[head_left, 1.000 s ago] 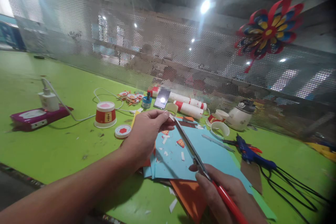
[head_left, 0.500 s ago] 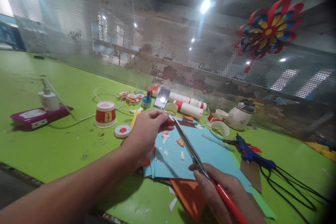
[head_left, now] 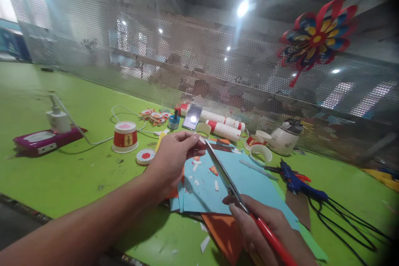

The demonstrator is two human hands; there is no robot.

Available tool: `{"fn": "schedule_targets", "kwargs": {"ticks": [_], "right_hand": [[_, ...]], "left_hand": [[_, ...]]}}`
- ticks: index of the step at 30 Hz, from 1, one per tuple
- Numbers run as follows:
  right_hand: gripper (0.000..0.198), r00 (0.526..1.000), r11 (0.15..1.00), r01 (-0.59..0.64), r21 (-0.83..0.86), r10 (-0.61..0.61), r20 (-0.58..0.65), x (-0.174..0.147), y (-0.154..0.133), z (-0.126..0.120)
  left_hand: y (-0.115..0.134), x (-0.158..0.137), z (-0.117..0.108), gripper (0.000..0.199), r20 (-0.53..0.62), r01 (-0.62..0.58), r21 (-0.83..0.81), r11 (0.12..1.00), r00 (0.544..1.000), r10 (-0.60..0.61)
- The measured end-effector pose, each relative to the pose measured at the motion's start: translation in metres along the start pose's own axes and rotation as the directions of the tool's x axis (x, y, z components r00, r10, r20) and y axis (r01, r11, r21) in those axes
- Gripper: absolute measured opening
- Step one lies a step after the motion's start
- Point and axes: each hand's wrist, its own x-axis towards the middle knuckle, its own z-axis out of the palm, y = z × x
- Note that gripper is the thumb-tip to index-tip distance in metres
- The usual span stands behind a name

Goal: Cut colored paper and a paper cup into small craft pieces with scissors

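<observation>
My right hand (head_left: 264,224) grips red-handled scissors (head_left: 229,185), their blades pointing up and away toward my left fingertips. Between thumb and fingers, my left hand (head_left: 176,153) pinches a small white paper piece (head_left: 202,140), at the tips of the blades. Most of that piece is hidden by the fingers. Below both hands lie light blue paper sheets (head_left: 205,195), strewn with white scraps and a small red-and-yellow patterned triangle (head_left: 213,170). Orange paper (head_left: 224,232) sticks out beneath the blue.
To the right lies a blue glue gun (head_left: 293,181) with black cables. Leftward stand a red-and-white paper cup (head_left: 125,137), a round patterned disc (head_left: 146,156) and a purple power strip (head_left: 46,138). Behind are a phone (head_left: 192,117), white-and-red tubes (head_left: 222,130), a white pot (head_left: 284,137) and a perforated screen (head_left: 140,50).
Both hands hold nearly the same place. The scissor tips and the white paper piece have shifted very slightly; the hanging paper flower has turned a little.
</observation>
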Motion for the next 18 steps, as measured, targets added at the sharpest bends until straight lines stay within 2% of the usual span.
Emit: {"fn": "schedule_targets", "kwargs": {"ticks": [4,9,15,18], "right_hand": [[0.041,1.0,0.999,-0.014,0.049,0.015,-0.015,-0.0015,0.004,-0.0037],[0.042,1.0,1.0,0.016,-0.023,-0.016,0.024,0.0014,0.0058,-0.0065],[0.044,0.996,1.0,-0.004,0.003,0.004,-0.084,0.0021,0.0082,-0.0013],[0.048,0.999,0.999,-0.01,-0.05,0.008,-0.045,0.0005,0.0089,-0.0021]], "left_hand": [[0.0023,0.0002,-0.0012,0.011,-0.006,-0.006,0.0,1.0,1.0,0.006],[0.0033,0.0012,-0.0017,0.012,0.017,-0.032,0.046,0.998,0.999,0.031],[0.0042,0.002,-0.0017,0.014,0.017,-0.093,0.114,0.989,0.996,0.091],[0.0043,0.0022,-0.0022,0.013,0.03,-0.106,0.105,0.989,0.994,0.104]]}}
